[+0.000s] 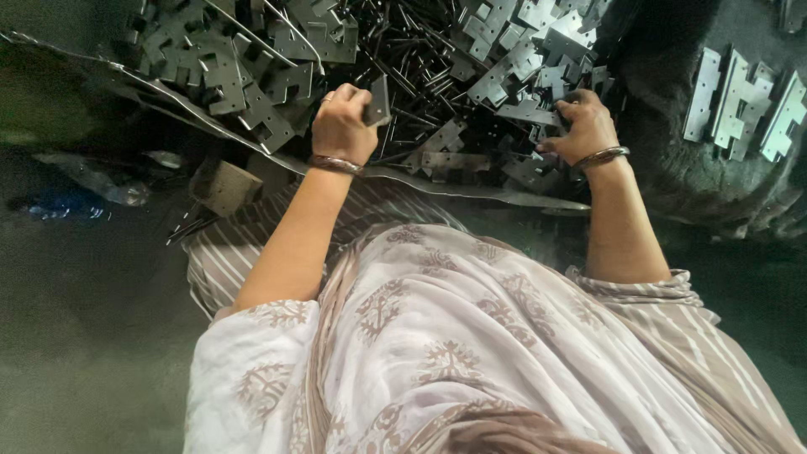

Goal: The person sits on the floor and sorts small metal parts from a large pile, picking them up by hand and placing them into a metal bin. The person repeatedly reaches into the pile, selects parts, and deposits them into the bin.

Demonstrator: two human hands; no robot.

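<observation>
The person's left hand (340, 126) is curled shut around a small dark hinge plate (377, 102), thumb and fingers pinching its lower end so the plate stands up above the knuckles, just over the heap of thin metal pins (420, 71). Their right hand (584, 128) lies palm-down with fingers bent and slightly spread, fingertips pressing on the loose grey hinge plates (521, 80) in the pile; it grips nothing I can make out. A few lighter plates (740, 105) lie well apart on the dark surface to the right.
</observation>
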